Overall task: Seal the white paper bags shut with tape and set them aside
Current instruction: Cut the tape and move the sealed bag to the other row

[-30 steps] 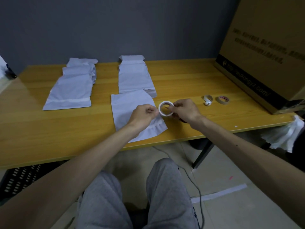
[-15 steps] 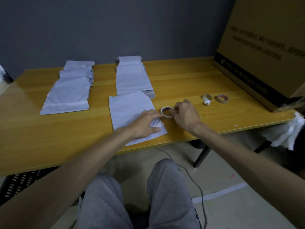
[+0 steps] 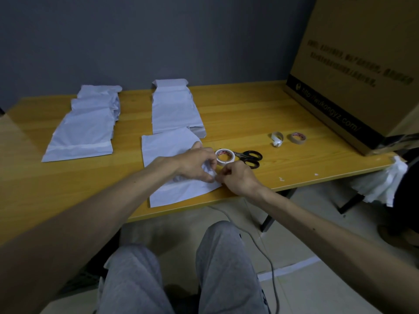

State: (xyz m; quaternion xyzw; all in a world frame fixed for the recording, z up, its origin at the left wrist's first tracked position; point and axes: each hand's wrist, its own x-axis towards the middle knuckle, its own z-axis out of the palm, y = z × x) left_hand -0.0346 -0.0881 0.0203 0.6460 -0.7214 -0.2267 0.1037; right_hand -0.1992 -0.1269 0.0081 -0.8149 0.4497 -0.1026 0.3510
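1. Bag: white paper bag [image 3: 167,150], flat on wooden table [image 3: 238,109] at the near edge, its right side crumpled.
2. Left hand [image 3: 195,164]: fingers curled, gripping the bag's crumpled right edge.
3. Right hand [image 3: 238,177]: fingers curled, pinching the same edge, fingertips meeting the left thumb. Whether a tape strip lies between them cannot be told.
4. White tape roll [image 3: 224,156]: flat, just beyond both hands, beside the blades of the black-handled scissors [image 3: 251,158].
5. Left bag pile [image 3: 86,128] and centre bag pile [image 3: 174,109]: farther back; the centre one touches the worked bag.
6. Whitish small roll [image 3: 277,139] and brown tape roll [image 3: 297,137]: side by side, near the cardboard box [image 3: 362,64] at far right.
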